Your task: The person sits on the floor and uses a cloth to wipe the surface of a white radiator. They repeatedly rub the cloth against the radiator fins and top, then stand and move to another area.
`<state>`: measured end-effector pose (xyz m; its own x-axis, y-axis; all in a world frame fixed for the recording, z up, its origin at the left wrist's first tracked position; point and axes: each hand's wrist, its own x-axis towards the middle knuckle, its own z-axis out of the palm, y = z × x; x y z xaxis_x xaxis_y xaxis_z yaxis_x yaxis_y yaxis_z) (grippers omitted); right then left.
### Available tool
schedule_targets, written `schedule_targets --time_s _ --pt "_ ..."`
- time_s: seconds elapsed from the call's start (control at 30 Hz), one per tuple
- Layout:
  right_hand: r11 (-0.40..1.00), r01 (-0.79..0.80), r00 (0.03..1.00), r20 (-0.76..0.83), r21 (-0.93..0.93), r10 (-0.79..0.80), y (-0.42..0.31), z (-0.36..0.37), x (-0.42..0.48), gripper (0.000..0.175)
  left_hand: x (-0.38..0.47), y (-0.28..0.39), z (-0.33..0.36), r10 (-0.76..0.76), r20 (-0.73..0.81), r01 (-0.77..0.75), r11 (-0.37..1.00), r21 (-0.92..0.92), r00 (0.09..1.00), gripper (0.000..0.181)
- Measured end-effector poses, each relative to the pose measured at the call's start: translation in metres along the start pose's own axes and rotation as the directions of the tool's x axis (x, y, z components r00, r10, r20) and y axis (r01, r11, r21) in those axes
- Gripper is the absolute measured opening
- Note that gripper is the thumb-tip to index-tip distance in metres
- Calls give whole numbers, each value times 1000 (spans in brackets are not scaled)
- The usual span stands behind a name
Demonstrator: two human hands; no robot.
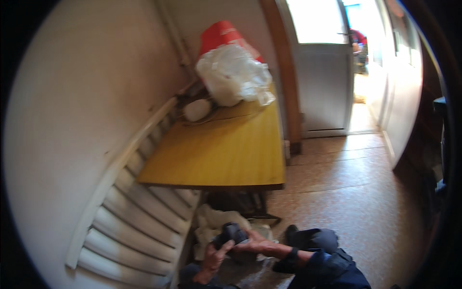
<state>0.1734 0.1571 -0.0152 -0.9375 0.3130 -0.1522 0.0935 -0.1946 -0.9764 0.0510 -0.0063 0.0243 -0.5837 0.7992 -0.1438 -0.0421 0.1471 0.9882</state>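
Observation:
Low in the head view, both my hands are closed around a dark object (231, 234), too blurred to name closely. My left hand (215, 255) grips it from the near left, with the thumb on its lower side. From the right, my right hand (254, 241) holds the other end, and a dark band circles that wrist. Just beyond and beneath the object lies crumpled off-white cloth or sacking (213, 218) on the floor. My fingers hide part of the dark object.
A yellow wooden table (216, 151) stands ahead, bearing a white plastic bag (234, 76), a red bag (223, 34) and a rounded white item (197, 110). A white radiator (133, 224) lines the left wall. Beyond the half-glazed door (323, 86), a person (359, 43) is partly visible.

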Motion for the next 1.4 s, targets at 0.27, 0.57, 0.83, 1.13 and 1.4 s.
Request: schedule_targets --time_s 0.27,0.57,0.83,1.13,1.4 --pt "992 -2 996 87 126 -9 -23 -2 -18 76 1 -8 -12 -34 94 42 995 -87 995 32" --pt "986 -87 987 147 141 66 -24 -4 -20 85 -4 -2 -17 -14 89 19 998 -60 996 36" --pt "999 -10 993 116 -45 15 -23 -1 -14 89 -8 -15 -9 -3 -96 3 1000 -2 995 31" --pt "752 312 937 59 -580 -343 16 17 -11 108 -8 -44 -16 305 -323 -194 922 334 896 42" --pt "668 276 941 51 -691 -336 24 21 -8 116 3 -73 -10 291 -380 -173 933 316 878 49"
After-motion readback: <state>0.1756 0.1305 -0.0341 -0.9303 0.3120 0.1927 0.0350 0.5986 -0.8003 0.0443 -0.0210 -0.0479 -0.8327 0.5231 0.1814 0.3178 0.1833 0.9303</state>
